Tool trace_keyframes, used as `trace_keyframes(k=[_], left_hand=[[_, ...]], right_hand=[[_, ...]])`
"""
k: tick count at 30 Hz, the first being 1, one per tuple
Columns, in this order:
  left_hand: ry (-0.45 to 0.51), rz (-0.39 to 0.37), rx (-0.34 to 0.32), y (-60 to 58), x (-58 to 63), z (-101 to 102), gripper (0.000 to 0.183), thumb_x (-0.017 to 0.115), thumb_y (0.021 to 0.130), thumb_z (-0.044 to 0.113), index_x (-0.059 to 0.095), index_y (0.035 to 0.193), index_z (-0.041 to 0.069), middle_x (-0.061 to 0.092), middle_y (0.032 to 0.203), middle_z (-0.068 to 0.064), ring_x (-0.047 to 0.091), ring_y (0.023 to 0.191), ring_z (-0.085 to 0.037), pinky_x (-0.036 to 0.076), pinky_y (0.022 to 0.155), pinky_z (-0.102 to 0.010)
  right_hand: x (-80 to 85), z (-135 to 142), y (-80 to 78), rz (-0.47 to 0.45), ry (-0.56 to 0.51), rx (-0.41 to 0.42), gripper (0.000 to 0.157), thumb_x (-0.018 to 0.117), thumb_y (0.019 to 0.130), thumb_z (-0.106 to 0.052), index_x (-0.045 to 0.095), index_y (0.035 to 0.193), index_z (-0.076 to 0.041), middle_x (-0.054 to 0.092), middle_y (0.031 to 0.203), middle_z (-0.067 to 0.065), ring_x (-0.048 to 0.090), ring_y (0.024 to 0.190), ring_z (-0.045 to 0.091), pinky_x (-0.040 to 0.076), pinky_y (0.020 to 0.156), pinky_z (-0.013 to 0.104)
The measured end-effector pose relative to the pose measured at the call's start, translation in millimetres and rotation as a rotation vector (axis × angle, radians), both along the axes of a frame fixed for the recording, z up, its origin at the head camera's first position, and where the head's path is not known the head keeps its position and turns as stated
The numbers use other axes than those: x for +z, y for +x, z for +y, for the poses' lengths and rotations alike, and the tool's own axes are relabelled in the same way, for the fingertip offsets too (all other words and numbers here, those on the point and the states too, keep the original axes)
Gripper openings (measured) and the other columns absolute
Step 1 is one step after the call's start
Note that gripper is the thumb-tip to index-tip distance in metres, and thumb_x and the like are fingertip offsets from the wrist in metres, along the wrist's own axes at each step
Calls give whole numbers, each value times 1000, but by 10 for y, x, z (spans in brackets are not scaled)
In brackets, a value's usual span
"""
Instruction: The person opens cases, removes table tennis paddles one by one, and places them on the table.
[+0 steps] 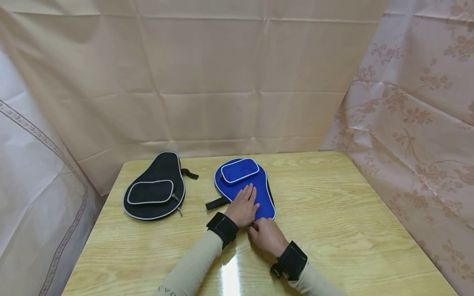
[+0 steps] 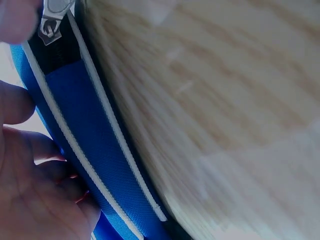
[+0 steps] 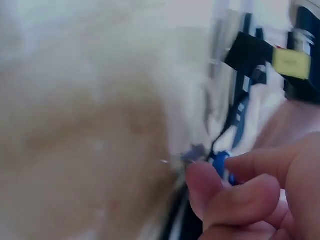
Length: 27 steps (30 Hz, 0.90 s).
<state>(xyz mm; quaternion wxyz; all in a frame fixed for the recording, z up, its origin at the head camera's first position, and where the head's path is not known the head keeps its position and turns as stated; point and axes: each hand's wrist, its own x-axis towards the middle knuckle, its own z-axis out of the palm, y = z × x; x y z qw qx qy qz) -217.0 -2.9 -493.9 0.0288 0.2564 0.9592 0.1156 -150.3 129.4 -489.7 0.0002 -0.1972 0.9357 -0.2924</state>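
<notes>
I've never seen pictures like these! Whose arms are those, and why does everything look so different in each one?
There's no robot here, just a person's two bare hands. The wide picture comes from a camera on the person's head, looking down. The two close-ups come from cameras on the wrists, so things look big and sometimes blurry.

On the wooden table lie a black case and a blue case, each with a small pocket. The left hand lies flat on the blue one. The right hand seems to pinch its narrow end, close to a metal zipper pull; the blur hides exactly what's between the fingers.
</notes>
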Motion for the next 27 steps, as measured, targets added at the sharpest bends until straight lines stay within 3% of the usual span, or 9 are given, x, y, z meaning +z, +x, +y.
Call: trace_keyframes(k=[5,11,14,18,27], left_hand=[[3,9,-4,-24,-40,-5,58,33,108,32,26,154,-2,20,162,-21,17,151,-32,18,123,-41],[1,-15,9,-39,-33,-17,59,33,108,33,24,155,-1,19,163,-19,15,152,-31,17,123,-41],[6,-10,5,-37,-32,-21,59,34,108,33,25,155,-1,20,163,-19,16,152,-31,17,123,-41],[8,-5,-4,-26,-52,-19,59,34,108,33,25,155,-1,21,162,-19,17,152,-31,18,123,-41],[14,11,-10,-31,-75,-16,59,35,108,33,26,155,-1,22,162,-19,18,151,-31,19,123,-41]], right_hand=[[161,189,-150,2,-47,-35,39,66,87,-5,50,52,-14,38,49,-12,37,43,4,29,41,20],[321,406,-573,-44,-91,-200,20,65,92,-9,69,73,-4,59,62,0,50,55,12,39,50,25],[302,463,-779,-86,-93,-274,17,63,93,-11,73,86,0,67,73,6,57,63,17,44,55,27],[219,488,-937,-171,-103,-318,23,62,95,-18,74,94,2,69,80,9,60,69,20,46,57,28],[82,469,-1026,-245,-119,-353,29,62,95,-24,75,93,2,66,72,6,59,66,19,44,56,27]])
